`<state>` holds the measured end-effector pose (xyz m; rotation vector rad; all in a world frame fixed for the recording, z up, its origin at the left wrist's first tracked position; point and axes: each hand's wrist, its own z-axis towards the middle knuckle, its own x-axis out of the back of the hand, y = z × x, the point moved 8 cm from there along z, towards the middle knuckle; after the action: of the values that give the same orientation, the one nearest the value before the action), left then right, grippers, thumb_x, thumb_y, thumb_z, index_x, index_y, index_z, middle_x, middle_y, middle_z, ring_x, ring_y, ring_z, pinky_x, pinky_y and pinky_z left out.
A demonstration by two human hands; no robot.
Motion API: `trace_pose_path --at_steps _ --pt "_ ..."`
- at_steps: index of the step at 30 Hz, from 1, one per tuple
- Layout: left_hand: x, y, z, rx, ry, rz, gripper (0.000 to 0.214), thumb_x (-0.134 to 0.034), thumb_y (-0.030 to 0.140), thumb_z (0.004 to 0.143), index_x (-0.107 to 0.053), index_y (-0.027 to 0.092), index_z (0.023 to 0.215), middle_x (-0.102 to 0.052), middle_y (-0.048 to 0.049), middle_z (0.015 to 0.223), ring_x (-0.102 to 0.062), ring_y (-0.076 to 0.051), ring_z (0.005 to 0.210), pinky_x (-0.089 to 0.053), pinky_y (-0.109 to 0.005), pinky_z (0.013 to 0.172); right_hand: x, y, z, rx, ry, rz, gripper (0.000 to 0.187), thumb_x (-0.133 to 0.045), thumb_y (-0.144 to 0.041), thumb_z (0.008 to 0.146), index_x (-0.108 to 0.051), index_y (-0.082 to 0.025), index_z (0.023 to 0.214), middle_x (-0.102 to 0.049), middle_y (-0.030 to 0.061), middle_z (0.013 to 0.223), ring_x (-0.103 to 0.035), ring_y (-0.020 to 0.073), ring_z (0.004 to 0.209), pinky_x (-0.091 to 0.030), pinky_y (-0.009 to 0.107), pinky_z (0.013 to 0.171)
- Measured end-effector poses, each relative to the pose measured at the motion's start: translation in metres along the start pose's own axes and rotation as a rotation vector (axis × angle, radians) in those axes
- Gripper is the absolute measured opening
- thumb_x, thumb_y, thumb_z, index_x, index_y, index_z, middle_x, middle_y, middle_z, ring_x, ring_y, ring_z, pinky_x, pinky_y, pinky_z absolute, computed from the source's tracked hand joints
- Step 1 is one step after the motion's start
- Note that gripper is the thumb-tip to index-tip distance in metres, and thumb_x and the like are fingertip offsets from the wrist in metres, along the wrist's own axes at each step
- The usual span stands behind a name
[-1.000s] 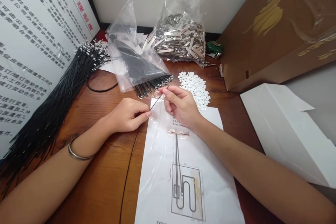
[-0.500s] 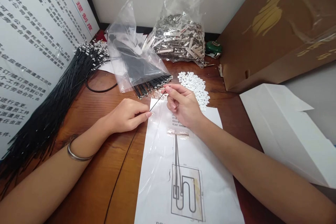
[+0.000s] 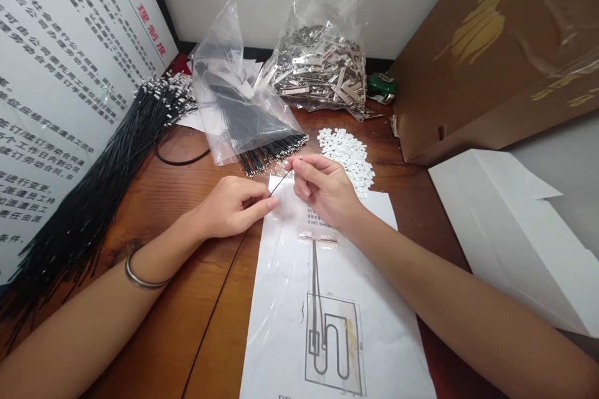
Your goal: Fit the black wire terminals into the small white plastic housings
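A thin black wire (image 3: 279, 183) runs between both hands over the wooden table (image 3: 187, 299). My left hand (image 3: 234, 204) pinches the wire's lower stretch between thumb and forefinger. My right hand (image 3: 322, 188) pinches its upper end near the tip, fingers curled. Just beyond the hands lies a clear bag of black wires (image 3: 243, 112) with its metal-tipped ends fanned out. A heap of small white plastic pieces (image 3: 349, 156) sits right behind my right hand.
A drawing sheet in a clear sleeve (image 3: 327, 299) lies under my wrists. A big bundle of black wires (image 3: 93, 193) lies at the left against a printed board (image 3: 51, 75). A bag of metal clips (image 3: 318, 68), a brown box (image 3: 496, 56) and a white carton (image 3: 515, 230) stand behind and right.
My left hand has slid a little to the right along the wire, closer to my right hand. The wire's free span between them is shorter.
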<state>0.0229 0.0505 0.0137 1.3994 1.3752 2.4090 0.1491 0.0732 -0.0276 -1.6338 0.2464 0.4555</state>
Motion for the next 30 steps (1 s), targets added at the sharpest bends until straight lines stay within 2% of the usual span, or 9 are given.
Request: trace_pose_path --at_steps 2,6,10,13,17,25,30 --pt "0.001 -0.001 0.001 0.067 0.071 -0.089 0.036 -0.052 0.037 0.093 -0.056 0.016 0.065 -0.051 0.0032 0.054 -0.040 -0.008 0.050 -0.030 -0.023 0.052 -0.004 0.001 -0.002 0.016 -0.057 -0.043 0.015 -0.082 -0.039 0.069 -0.076 -0.026 0.075 -0.050 -0.0062 0.051 -0.038 0.0062 0.045 -0.023 0.024 0.042" --pt "-0.004 -0.004 0.000 0.215 0.168 -0.356 0.033 -0.049 0.037 0.095 -0.064 0.014 0.076 -0.065 -0.0009 0.066 -0.049 -0.008 0.051 -0.037 -0.020 0.051 -0.013 -0.002 -0.005 0.090 -0.163 -0.116 0.010 -0.081 -0.035 0.070 -0.078 -0.027 0.076 -0.061 -0.0028 0.068 -0.043 0.0057 0.049 -0.027 0.024 0.043" --pt "-0.016 -0.008 -0.001 0.321 0.165 -0.664 0.037 -0.052 0.046 0.092 -0.064 0.013 0.078 -0.068 -0.0026 0.067 -0.051 -0.007 0.043 -0.034 -0.019 0.041 -0.012 -0.003 -0.006 0.097 -0.159 -0.141 0.010 -0.081 -0.030 0.070 -0.079 -0.027 0.080 -0.061 -0.0025 0.067 -0.043 0.0065 0.050 -0.031 0.024 0.044" --pt "-0.023 -0.010 -0.001 0.385 0.150 -0.801 0.037 -0.057 0.048 0.089 -0.063 0.013 0.080 -0.068 -0.0028 0.063 -0.052 -0.007 0.039 -0.029 -0.019 0.036 -0.010 -0.002 -0.005 0.090 -0.134 -0.135 0.009 -0.080 -0.029 0.070 -0.078 -0.026 0.078 -0.063 -0.0016 0.070 -0.042 0.0063 0.049 -0.032 0.025 0.045" --pt "-0.024 -0.011 0.000 0.402 0.135 -0.839 0.037 -0.059 0.048 0.087 -0.062 0.012 0.080 -0.069 -0.0033 0.061 -0.053 -0.007 0.038 -0.028 -0.018 0.036 -0.008 0.000 -0.004 0.079 -0.123 -0.127 0.008 -0.080 -0.028 0.070 -0.078 -0.026 0.077 -0.063 -0.0020 0.068 -0.041 0.0059 0.048 -0.031 0.025 0.044" --pt "-0.027 -0.003 0.002 0.346 0.082 -0.827 0.035 -0.060 0.049 0.088 -0.061 0.014 0.087 -0.069 -0.0016 0.063 -0.055 -0.007 0.040 -0.034 -0.018 0.038 -0.009 -0.002 -0.003 0.101 -0.137 -0.147 0.005 -0.080 -0.029 0.070 -0.078 -0.026 0.073 -0.063 -0.0020 0.068 -0.043 0.0060 0.050 -0.031 0.024 0.044" --pt "-0.029 -0.007 -0.001 0.358 0.090 -0.810 0.038 -0.051 0.052 0.093 -0.057 0.014 0.088 -0.070 -0.0020 0.064 -0.055 -0.007 0.039 -0.035 -0.017 0.039 -0.009 0.001 -0.004 0.118 -0.167 -0.211 0.008 -0.079 -0.031 0.072 -0.079 -0.026 0.079 -0.060 -0.0025 0.064 -0.044 0.0069 0.050 -0.031 0.024 0.044"
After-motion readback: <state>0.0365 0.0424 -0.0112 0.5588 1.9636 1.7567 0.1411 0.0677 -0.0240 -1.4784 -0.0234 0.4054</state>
